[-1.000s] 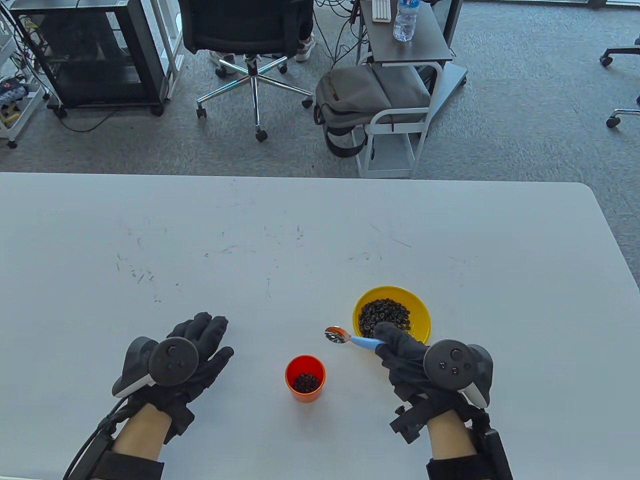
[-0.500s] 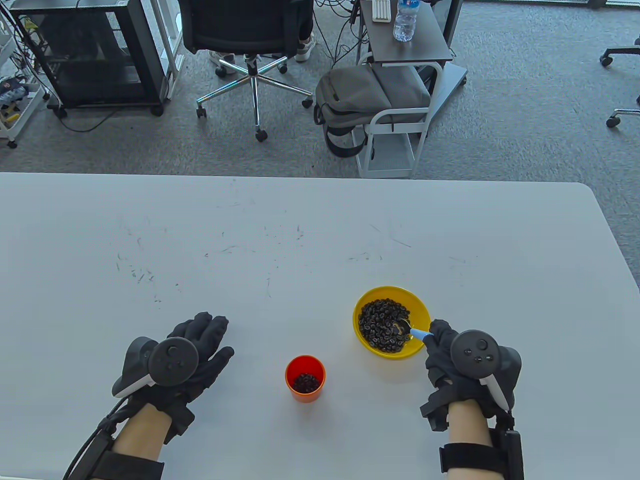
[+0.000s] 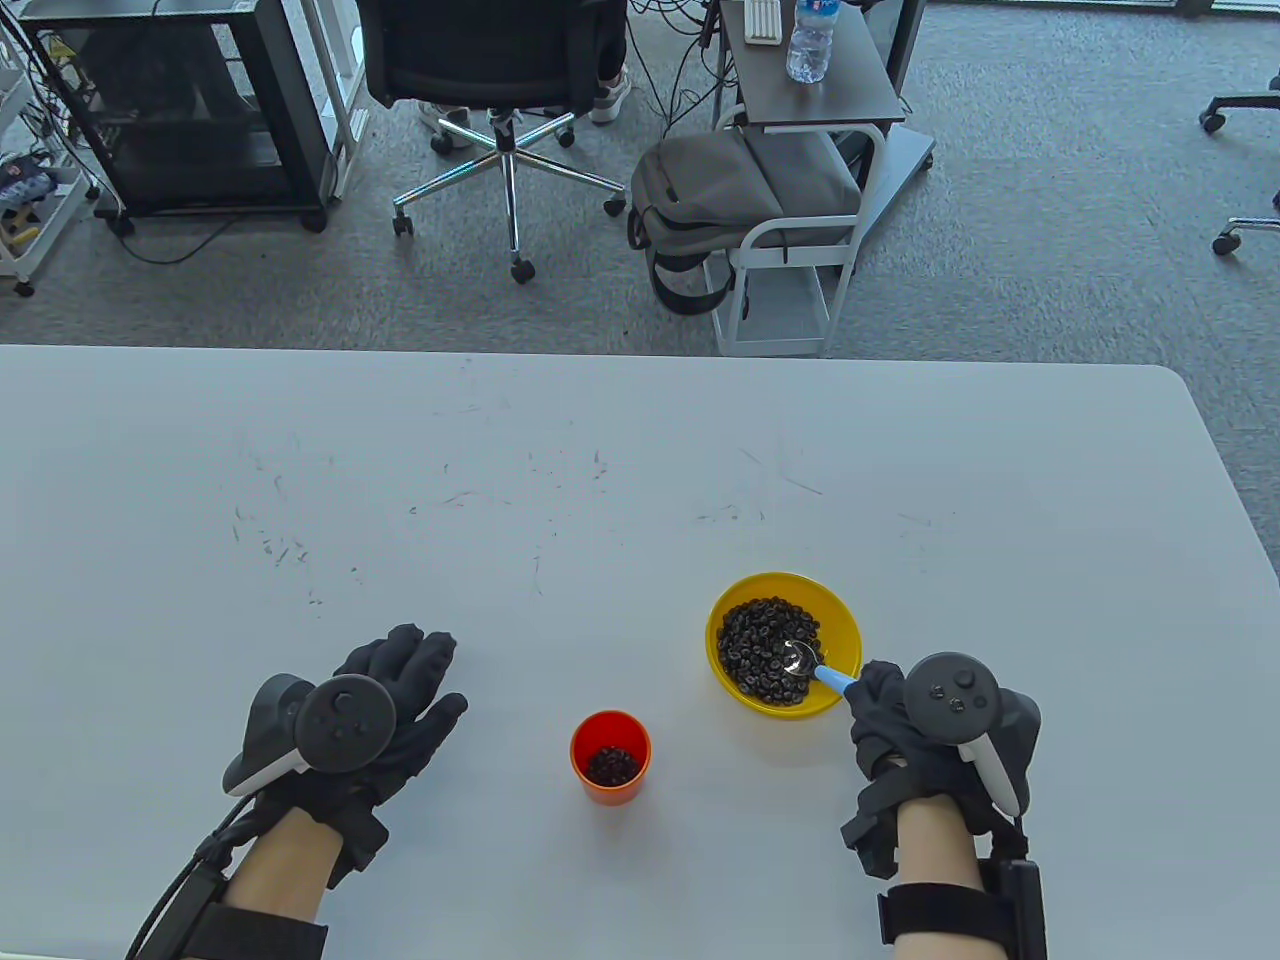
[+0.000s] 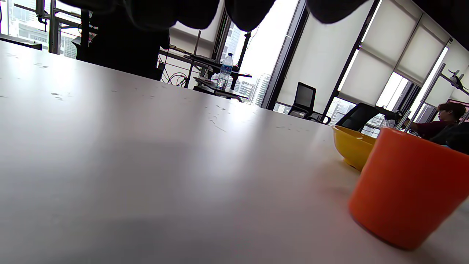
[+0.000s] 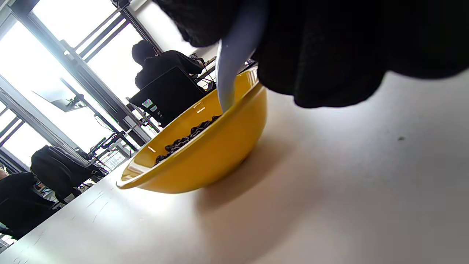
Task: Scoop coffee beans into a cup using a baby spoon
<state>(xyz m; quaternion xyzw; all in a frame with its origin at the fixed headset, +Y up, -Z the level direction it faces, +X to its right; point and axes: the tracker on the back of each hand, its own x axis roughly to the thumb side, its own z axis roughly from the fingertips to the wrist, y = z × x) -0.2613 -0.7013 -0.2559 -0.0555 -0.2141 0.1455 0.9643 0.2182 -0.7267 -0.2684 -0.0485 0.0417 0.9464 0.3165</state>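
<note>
A yellow bowl (image 3: 846, 636) of coffee beans (image 3: 760, 640) sits at the table's front right. My right hand (image 3: 880, 700) grips the blue handle of a baby spoon (image 3: 812, 664); its metal head lies among the beans. An orange cup (image 3: 610, 785) with some beans at its bottom stands left of the bowl. My left hand (image 3: 400, 690) rests flat on the table, fingers spread, left of the cup. In the right wrist view the spoon handle (image 5: 234, 69) dips into the bowl (image 5: 205, 157). In the left wrist view the cup (image 4: 410, 190) and bowl (image 4: 351, 146) stand at the right.
The white table (image 3: 500, 500) carries faint scuff marks in its middle. Beyond its far edge stand an office chair (image 3: 490, 70), a grey backpack (image 3: 720, 200) and a small cart (image 3: 810, 100) with a water bottle.
My right hand carried the spoon from left of the bowl, above the table, rightwards and down into the beans. The left hand and the cup have not moved.
</note>
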